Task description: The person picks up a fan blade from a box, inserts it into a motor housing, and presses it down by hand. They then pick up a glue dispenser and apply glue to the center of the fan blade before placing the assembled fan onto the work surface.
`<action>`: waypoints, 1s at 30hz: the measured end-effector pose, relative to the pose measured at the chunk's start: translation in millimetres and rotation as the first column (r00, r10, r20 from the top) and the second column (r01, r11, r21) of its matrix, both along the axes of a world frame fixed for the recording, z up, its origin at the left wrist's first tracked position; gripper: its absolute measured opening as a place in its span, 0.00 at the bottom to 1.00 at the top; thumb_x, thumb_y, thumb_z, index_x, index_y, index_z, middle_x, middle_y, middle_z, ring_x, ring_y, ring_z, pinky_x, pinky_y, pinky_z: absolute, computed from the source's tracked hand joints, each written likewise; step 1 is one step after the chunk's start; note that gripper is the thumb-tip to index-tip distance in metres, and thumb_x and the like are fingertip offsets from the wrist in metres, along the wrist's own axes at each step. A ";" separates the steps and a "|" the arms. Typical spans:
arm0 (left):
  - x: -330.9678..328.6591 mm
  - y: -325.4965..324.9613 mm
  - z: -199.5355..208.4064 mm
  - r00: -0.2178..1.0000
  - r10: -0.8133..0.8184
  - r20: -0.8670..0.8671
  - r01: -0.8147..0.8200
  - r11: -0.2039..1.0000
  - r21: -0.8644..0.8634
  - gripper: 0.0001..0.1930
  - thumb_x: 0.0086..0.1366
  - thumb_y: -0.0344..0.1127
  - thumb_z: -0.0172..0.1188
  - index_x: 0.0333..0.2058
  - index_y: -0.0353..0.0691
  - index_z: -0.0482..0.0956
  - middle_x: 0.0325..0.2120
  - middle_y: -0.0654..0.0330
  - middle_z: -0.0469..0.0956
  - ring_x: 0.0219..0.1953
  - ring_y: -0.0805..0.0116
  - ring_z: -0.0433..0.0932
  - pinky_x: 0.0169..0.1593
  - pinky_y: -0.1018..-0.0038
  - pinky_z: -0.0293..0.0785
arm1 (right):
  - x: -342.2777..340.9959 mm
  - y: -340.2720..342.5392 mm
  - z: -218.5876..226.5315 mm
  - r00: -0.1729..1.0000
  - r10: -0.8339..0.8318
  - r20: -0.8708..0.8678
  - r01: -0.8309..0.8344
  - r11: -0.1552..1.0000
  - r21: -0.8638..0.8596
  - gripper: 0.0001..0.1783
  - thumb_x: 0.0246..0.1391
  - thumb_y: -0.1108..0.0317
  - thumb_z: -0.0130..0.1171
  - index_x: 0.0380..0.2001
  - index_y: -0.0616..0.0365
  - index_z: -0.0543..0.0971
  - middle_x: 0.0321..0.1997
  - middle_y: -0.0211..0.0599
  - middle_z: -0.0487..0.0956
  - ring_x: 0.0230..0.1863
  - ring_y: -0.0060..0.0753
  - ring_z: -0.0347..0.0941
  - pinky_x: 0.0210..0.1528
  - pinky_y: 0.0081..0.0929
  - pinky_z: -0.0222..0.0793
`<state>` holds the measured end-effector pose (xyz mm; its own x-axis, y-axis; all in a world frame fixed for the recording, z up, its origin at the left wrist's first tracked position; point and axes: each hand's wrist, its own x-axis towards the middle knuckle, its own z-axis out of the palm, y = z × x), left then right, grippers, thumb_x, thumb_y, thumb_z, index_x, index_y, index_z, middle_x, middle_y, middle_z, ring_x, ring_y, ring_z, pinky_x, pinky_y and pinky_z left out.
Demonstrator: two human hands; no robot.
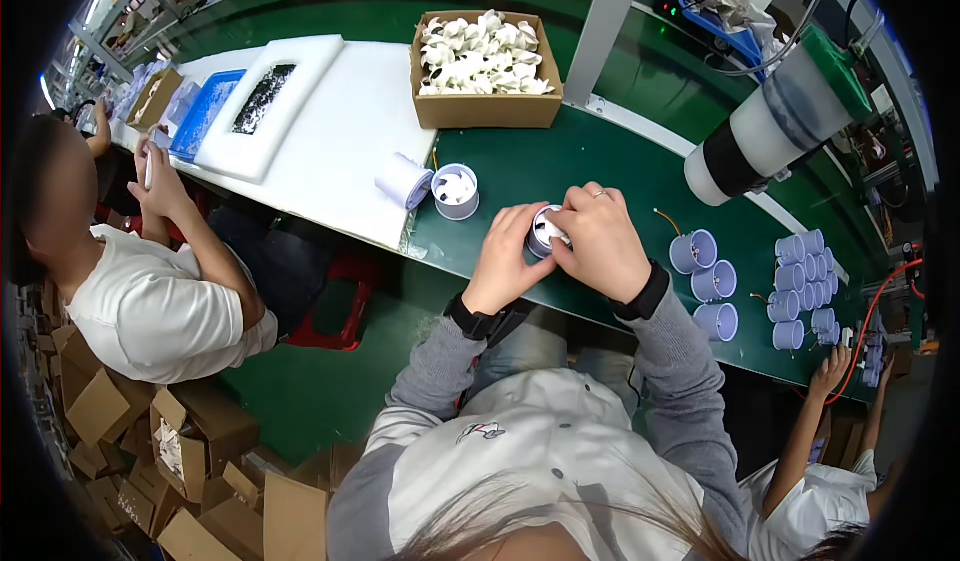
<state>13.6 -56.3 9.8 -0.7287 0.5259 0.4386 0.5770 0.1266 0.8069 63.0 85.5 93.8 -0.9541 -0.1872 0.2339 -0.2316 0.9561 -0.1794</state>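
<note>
Between my hands, at the green table's near edge, is a pale lavender cylindrical housing with a white bladed piece in its mouth. My left hand wraps round the housing's left side. From the right, my right hand presses its closed fingers onto the white piece, hiding part of it. Left of my hands stands another housing with a white fan piece inside. Beside it, one more housing lies tilted on the white foam.
Ahead stands a cardboard box full of white fan pieces. Several lavender housings with wires sit to the right. A large black-and-white cylinder with a green end hangs at the right. Co-workers sit left and lower right.
</note>
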 end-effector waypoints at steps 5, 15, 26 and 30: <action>-0.6 1.1 0.5 1.000 0.018 -0.011 -0.018 1.000 0.009 0.29 0.45 0.30 0.65 0.49 0.33 0.70 0.43 0.49 0.73 0.46 0.48 0.70 0.50 0.62 0.69 | 1.5 -1.4 0.5 0.999 -0.045 0.020 0.045 0.999 -0.002 0.10 0.39 0.68 0.63 0.29 0.57 0.80 0.31 0.34 0.73 0.37 0.37 0.69 0.43 0.36 0.61; -1.8 -1.0 -1.5 0.998 0.034 -0.047 -0.033 0.999 0.024 0.30 0.43 0.28 0.66 0.49 0.33 0.70 0.43 0.49 0.73 0.47 0.48 0.70 0.50 0.62 0.68 | 25.8 -15.5 -21.8 0.978 -0.045 -0.203 0.051 0.998 0.023 0.16 0.42 0.67 0.64 0.38 0.59 0.78 0.38 0.39 0.73 0.47 0.41 0.68 0.52 0.43 0.60; -1.5 1.2 -6.9 0.999 0.031 0.007 -0.031 0.998 0.050 0.30 0.43 0.27 0.64 0.49 0.33 0.70 0.42 0.50 0.72 0.46 0.49 0.69 0.51 0.63 0.67 | 17.8 -13.0 -24.5 0.986 0.028 -0.167 -0.008 0.992 0.123 0.15 0.45 0.68 0.61 0.39 0.60 0.78 0.40 0.40 0.72 0.50 0.42 0.67 0.56 0.47 0.57; 1.1 3.5 -4.5 0.996 0.064 -0.057 -0.059 0.995 0.077 0.30 0.43 0.28 0.65 0.49 0.31 0.69 0.40 0.50 0.71 0.45 0.49 0.68 0.50 0.63 0.67 | 20.9 -11.7 -27.1 0.983 -0.013 -0.183 0.031 0.995 0.100 0.15 0.45 0.67 0.61 0.39 0.60 0.78 0.41 0.40 0.72 0.51 0.41 0.66 0.58 0.49 0.56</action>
